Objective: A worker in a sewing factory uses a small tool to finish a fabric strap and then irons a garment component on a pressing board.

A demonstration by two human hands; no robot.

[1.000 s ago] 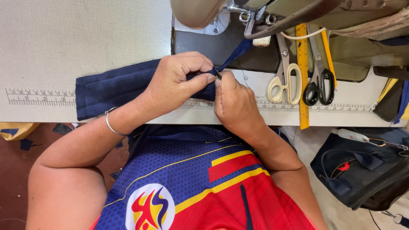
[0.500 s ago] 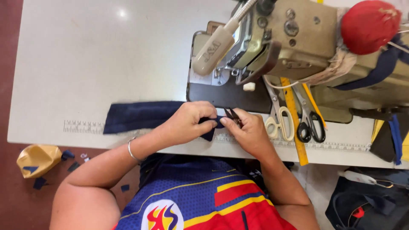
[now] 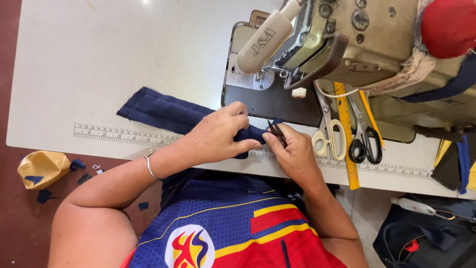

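Observation:
A folded navy fabric strip lies across the white sewing table, its right end near the table's front edge. My left hand pinches that right end of the fabric. My right hand holds small dark thread snips with their tips at the fabric's end, right beside my left fingertips. Both hands sit just in front of the sewing machine.
White-handled scissors, black-handled scissors and a yellow ruler lie on the table right of my hands. A printed ruler strip runs along the table's front edge. A tan bag and fabric scraps lie on the floor at left; a dark bag at right.
The view has tilted up and back, showing more of the table and machine. My hands stay together at the end of the navy fabric, the snips now plainly visible.

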